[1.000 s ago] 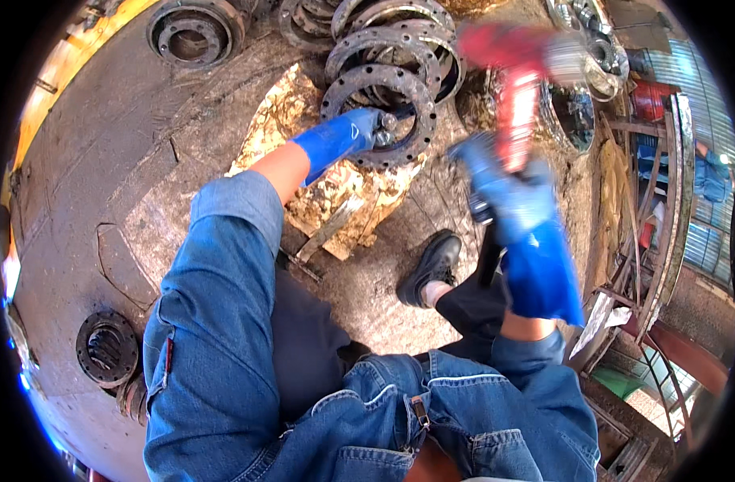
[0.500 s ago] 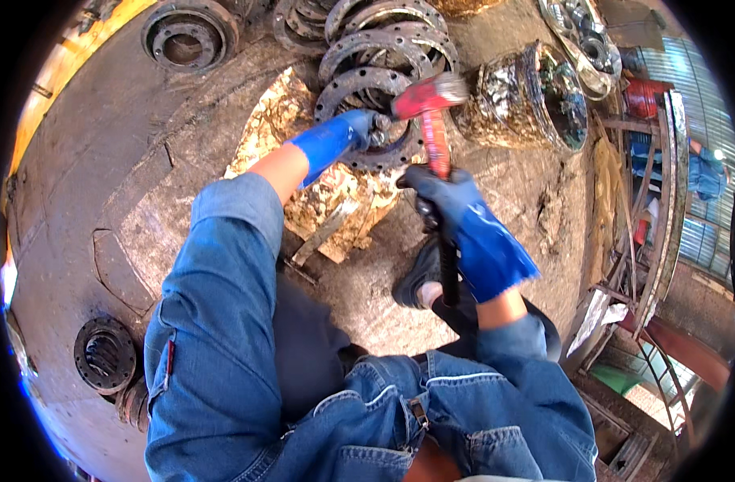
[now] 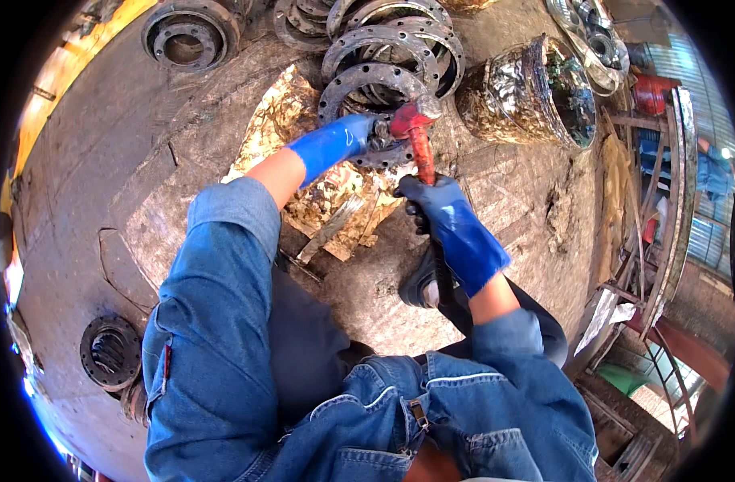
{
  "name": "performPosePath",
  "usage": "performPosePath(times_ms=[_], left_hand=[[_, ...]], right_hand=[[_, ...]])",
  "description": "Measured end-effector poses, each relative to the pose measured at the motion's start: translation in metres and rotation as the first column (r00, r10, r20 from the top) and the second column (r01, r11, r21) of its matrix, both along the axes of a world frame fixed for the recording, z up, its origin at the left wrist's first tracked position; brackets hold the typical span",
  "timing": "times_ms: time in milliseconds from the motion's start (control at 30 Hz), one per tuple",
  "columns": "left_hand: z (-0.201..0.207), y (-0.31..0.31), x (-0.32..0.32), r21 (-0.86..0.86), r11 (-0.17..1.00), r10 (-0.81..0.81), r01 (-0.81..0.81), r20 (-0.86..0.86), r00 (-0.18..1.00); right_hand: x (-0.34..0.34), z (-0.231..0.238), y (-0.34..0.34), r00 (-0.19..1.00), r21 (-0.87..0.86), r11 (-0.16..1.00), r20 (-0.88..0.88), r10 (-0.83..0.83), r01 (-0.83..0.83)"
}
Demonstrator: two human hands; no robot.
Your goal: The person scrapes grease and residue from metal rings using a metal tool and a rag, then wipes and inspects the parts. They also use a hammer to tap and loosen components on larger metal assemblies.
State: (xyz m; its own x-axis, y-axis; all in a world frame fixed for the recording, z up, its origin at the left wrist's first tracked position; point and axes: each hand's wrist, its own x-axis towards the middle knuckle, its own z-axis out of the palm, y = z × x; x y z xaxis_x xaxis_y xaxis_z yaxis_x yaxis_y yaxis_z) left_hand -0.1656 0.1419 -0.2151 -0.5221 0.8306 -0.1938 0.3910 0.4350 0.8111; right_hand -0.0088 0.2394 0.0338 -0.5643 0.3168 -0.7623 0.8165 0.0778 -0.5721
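Observation:
My right hand (image 3: 441,207), in a blue and dark glove, is closed around the handle of a red sledgehammer (image 3: 421,153). The hammer's head is right beside the fingers of my left hand (image 3: 353,135), also gloved in blue. My left fingers are curled over the near part of a bolt-holed metal flange ring (image 3: 347,83); what they grip is small, dark and partly hidden. Under the ring lies a crumpled, yellowish, grease-stained sheet (image 3: 275,120). More flange rings (image 3: 379,42) lean in a row behind it.
A dirty bucket (image 3: 508,92) lies on its side to the right, its mouth facing right. A round hub (image 3: 181,44) sits at the far left, another ringed part (image 3: 110,351) at the near left. A flat strip (image 3: 329,233) lies near my knee. Metal racking (image 3: 679,201) stands at the right.
The hammer and my right hand have moved left, and the hammer's head has come down closer to my left fingers. My left hand stays nearly in place at the ring.

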Motion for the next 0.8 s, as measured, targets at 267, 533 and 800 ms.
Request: performPosePath(times_ms=[267, 533, 800], left_hand=[[0.006, -0.014, 0.005, 0.038, 0.997, 0.056, -0.06, 0.092, 0.994], [0.034, -0.017, 0.008, -0.044, 0.998, -0.031, 0.036, 0.104, 0.994], [0.055, -0.022, 0.023, -0.166, 0.986, -0.031, 0.021, -0.058, 0.998]], right_hand=[[-0.022, 0.096, -0.021, 0.874, 0.15, 0.977, -0.481, -0.064, 0.154], [0.0, -0.029, -0.02, 0.999, 0.113, 0.993, 0.05, 0.013, -0.019], [0.049, -0.065, 0.003, 0.968, 0.083, 0.969, 0.082, -0.239, 0.232]])
